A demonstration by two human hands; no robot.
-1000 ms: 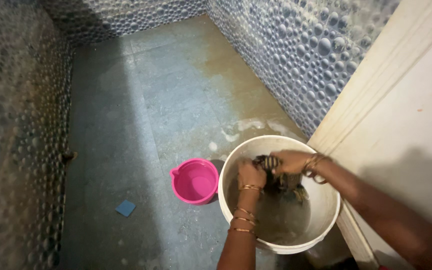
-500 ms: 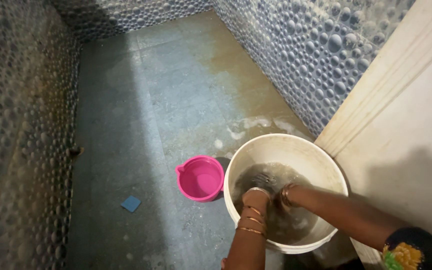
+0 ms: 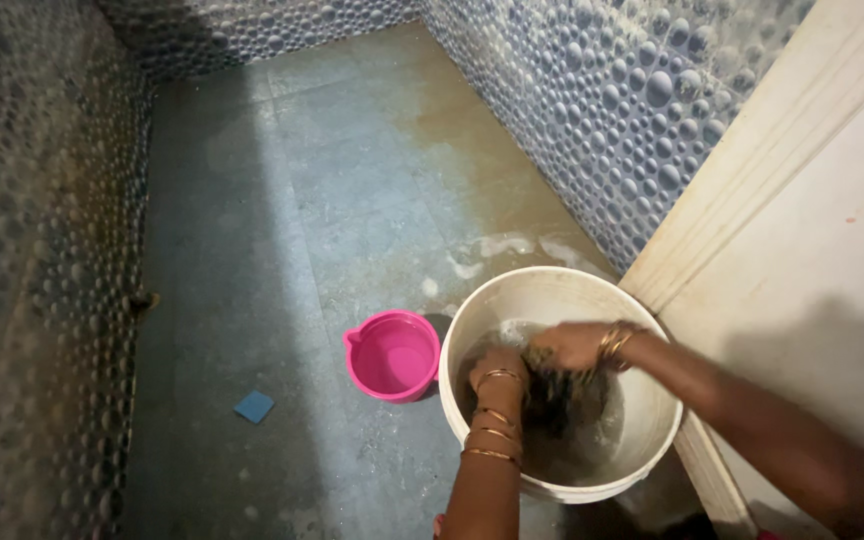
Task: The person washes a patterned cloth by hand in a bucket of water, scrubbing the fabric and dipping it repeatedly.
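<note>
A white bucket (image 3: pixel 512 290) stands on the wet floor and holds murky, soapy water. Both my hands are inside it. My left hand (image 3: pixel 497 368) and my right hand (image 3: pixel 572 345) grip a dark wet cloth (image 3: pixel 552 385) between them, lifted just above the water. Gold bangles ring both wrists. The lower part of the cloth hangs blurred into the water.
A small pink mug (image 3: pixel 392 356) with a spout sits on the floor just left of the bucket. A small blue square piece (image 3: pixel 253 406) lies further left. Bubble-patterned tiled walls (image 3: pixel 592 110) close in the floor; a pale door frame (image 3: pixel 752 180) runs along the right.
Half a second ago both hands were plunged under the water. They have come back up holding the dark cloth, much as they held it one second ago.
</note>
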